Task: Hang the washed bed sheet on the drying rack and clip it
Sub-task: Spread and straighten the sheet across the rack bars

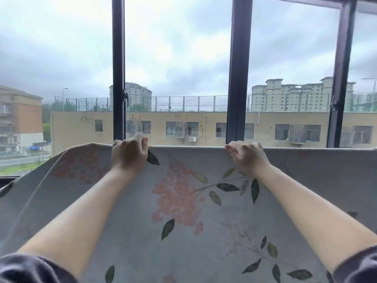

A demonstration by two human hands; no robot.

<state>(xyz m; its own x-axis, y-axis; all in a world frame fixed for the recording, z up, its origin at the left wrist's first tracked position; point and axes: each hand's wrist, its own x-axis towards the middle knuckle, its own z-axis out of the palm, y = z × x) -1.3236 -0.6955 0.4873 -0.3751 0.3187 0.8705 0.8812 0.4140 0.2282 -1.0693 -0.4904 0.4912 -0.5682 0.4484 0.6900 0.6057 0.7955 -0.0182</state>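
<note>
A pale grey bed sheet (pixel 183 231) printed with pink flower clusters and dark leaves fills the lower half of the view, stretched up in front of me. My left hand (pixel 129 154) grips its top edge, fingers curled over the hem. About an arm's width to the right, my right hand (pixel 245 157) grips the same edge. The hem runs taut and level between the two hands and on to the right border. Left of my left hand the sheet droops down in a curve. No drying rack or clips are visible; the sheet hides whatever is below.
A large window with dark vertical frames (pixel 118 68) (pixel 238 78) (pixel 342 78) stands right behind the sheet. A window handle (pixel 125 98) sits on the left frame. Outside are beige buildings and a cloudy sky. The dark sill (pixel 8 179) shows at lower left.
</note>
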